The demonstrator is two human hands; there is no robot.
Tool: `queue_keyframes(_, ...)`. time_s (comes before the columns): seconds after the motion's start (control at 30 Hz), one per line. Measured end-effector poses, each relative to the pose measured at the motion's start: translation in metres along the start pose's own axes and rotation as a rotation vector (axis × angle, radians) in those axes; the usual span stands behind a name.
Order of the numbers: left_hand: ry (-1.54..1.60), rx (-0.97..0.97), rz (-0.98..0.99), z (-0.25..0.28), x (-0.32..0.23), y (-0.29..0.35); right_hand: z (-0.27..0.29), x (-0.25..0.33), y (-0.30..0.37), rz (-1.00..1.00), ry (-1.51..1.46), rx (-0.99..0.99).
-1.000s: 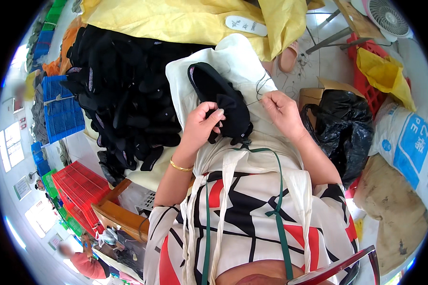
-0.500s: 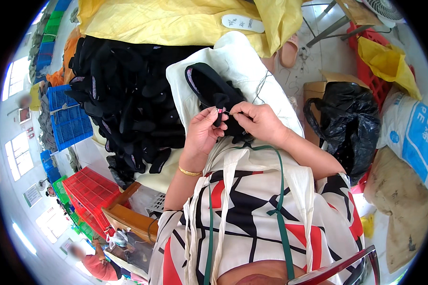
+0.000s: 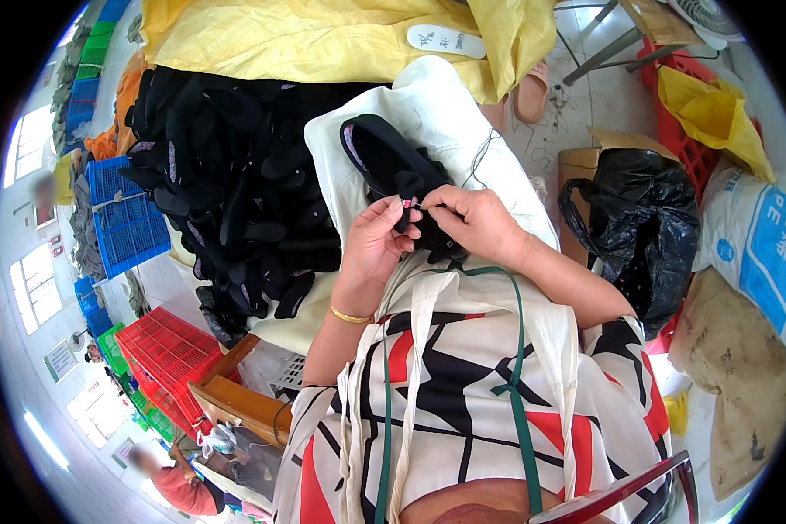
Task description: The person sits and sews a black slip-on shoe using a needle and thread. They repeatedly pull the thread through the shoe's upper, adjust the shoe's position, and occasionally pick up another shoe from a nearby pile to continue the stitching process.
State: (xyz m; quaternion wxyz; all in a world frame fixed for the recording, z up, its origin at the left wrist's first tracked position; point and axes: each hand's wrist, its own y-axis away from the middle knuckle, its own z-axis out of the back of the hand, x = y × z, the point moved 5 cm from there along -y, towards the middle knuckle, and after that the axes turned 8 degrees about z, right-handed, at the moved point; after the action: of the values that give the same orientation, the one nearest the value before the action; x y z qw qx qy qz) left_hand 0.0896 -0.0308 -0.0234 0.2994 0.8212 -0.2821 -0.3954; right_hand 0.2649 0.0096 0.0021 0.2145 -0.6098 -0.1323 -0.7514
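On the white cloth (image 3: pixel 450 100) over my lap lies a black fabric shoe (image 3: pixel 380 148) with a patterned lining edge and its opening upward. My left hand (image 3: pixel 375 234) is closed at the shoe's near end, thumb and forefinger pinching a small black piece with a pink and white bit (image 3: pixel 407 203). Right beside it, my right hand (image 3: pixel 480 223) is closed in a pinch; what sits between its fingertips is too small to make out. More dark material lies under both hands, partly hidden by them. Loose dark thread (image 3: pixel 482 157) trails on the cloth to the right.
A large heap of black shoes (image 3: pixel 236 183) lies to my left. Yellow sheeting (image 3: pixel 306 39) with a white insole (image 3: pixel 445 41) is at the far side. A black plastic bag (image 3: pixel 633 227) stands right, by a carton (image 3: pixel 576 166). Red crates (image 3: pixel 168 358) and a person (image 3: pixel 183 489) are at left.
Both hands keep their pinch at the same spot; the fingertips have shifted only very slightly. The shoe lies where it was.
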Motion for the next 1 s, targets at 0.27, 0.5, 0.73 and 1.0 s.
queue_keyframes(0.27,-0.024,-0.044,-0.107,-0.005,-0.002,0.004,-0.002,0.002,-0.002,-0.034,-0.057,0.037)
queue_keyframes(0.5,-0.104,-0.066,-0.121,-0.002,0.000,0.005,-0.012,-0.013,0.003,-0.344,-0.379,0.172)
queue_keyframes(0.73,-0.137,-0.079,-0.066,-0.002,-0.002,0.005,-0.017,-0.013,0.002,-0.534,-0.342,0.175)
queue_keyframes(1.0,-0.147,-0.046,-0.088,0.001,-0.001,0.004,-0.021,-0.008,-0.005,-0.564,-0.274,0.206)
